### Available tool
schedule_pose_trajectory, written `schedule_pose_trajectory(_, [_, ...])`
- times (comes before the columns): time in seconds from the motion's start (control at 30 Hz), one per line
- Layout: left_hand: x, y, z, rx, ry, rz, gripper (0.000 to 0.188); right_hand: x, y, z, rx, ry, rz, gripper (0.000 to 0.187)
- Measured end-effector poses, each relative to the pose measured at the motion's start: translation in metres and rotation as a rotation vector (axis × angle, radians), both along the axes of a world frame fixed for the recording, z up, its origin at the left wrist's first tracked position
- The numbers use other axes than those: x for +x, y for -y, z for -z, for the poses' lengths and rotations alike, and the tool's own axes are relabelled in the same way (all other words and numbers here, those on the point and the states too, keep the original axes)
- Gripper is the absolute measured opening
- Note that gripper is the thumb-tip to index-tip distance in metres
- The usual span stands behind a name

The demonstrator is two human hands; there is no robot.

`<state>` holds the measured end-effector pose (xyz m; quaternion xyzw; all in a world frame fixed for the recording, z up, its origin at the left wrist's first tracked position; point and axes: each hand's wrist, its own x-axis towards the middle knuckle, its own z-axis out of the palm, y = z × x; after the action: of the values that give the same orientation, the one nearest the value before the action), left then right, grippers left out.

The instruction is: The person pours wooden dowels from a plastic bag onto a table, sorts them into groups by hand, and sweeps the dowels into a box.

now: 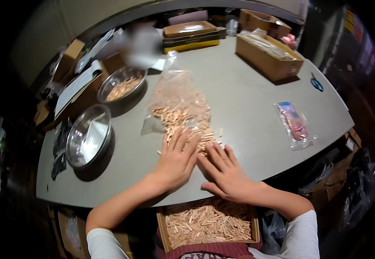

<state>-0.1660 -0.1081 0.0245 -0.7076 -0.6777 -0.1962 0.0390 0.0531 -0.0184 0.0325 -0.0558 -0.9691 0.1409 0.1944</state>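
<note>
A heap of small wooden dowel pegs [204, 134] spills from the mouth of a clear plastic bag [176, 88] on the grey table. Over the near side of the heap lies my left hand [176, 157], fingers stretched out and touching the pegs. My right hand [226, 172] rests flat at the heap's near right edge, its fingers extended and thumb apart. Neither hand grips anything. Below the table edge, against my body, a cardboard box [165, 231] holds many more of these pegs. Part of the heap is hidden beneath my fingers.
Left of the bag stand a clear bowl with pegs [120, 86] and another clear bowl [88, 136] with a white paper inside. A long cardboard box [267, 60], blue-handled scissors [316, 84] and a clear packet [294, 125] lie to the right. Boxes and papers line the back.
</note>
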Motion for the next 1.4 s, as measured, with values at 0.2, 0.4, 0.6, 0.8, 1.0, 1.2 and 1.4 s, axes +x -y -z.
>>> schedule_pose_trajectory(0.2, [0.008,0.054,-0.009,-0.156,-0.054,-0.063,0.076,0.007,-0.002,0.012,0.018,0.153,0.059,0.085])
schedule_pose_trajectory(0.4, [0.008,0.092,-0.011,-0.266,-0.027,-0.162,0.09,-0.002,0.005,0.004,0.043,0.203,0.022,0.088])
schedule_pose_trajectory(0.6, [0.006,0.079,-0.007,-0.236,0.006,-0.25,0.098,-0.025,0.001,0.005,0.096,0.199,-0.027,0.096])
schedule_pose_trajectory(0.8, [0.001,0.06,0.0,-0.176,0.002,-0.159,0.096,-0.023,-0.008,0.009,0.12,0.21,0.068,0.103])
schedule_pose_trajectory(1.0, [0.011,0.046,0.004,-0.133,0.019,-0.016,0.094,-0.01,0.001,0.005,0.109,0.279,0.051,0.107])
schedule_pose_trajectory(1.2, [0.0,0.031,0.005,-0.087,-0.104,-0.083,0.097,-0.017,-0.012,0.009,0.113,0.249,0.137,0.11])
schedule_pose_trajectory(1.4, [-0.073,0.051,-0.008,-0.173,0.005,-0.345,0.097,0.005,-0.02,0.005,0.057,0.313,0.212,0.111])
